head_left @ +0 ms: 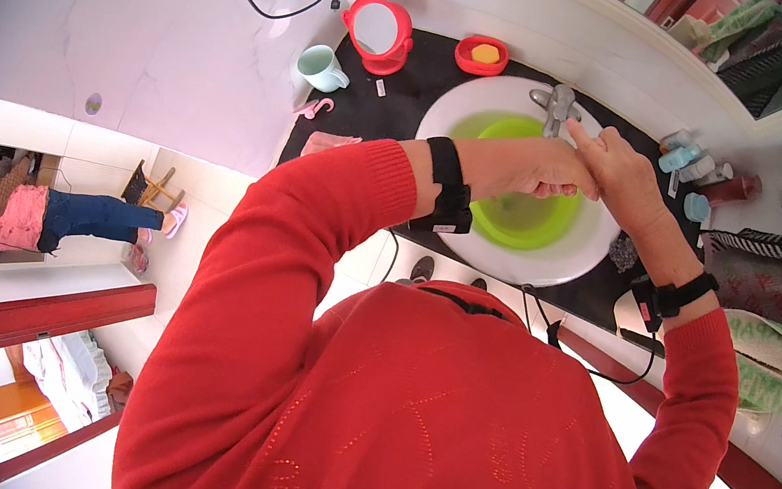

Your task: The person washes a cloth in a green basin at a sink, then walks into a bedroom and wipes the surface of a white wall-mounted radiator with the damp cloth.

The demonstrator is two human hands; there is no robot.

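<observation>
Above a white washbasin [583, 258], my two hands meet just in front of the chrome faucet [559, 106]. My left hand [554, 171] is closed, its fingers curled under toward the palm, and no object shows in it. Against its knuckles rests my right hand [623, 178], with one finger stretched out toward the faucet and no object in it. The right hand's other fingers are partly hidden where the hands touch. Below them, a bright green plastic basin [517, 231] sits inside the washbasin, holding what looks like water.
On the black counter [360, 110] stand a red-framed mirror [376, 32], a pale green mug [322, 69] and a red dish [469, 62] with yellow soap [485, 53]. Several bottles [691, 166] line the right side near hanging towels [769, 286]. Another person [16, 214] appears at far left.
</observation>
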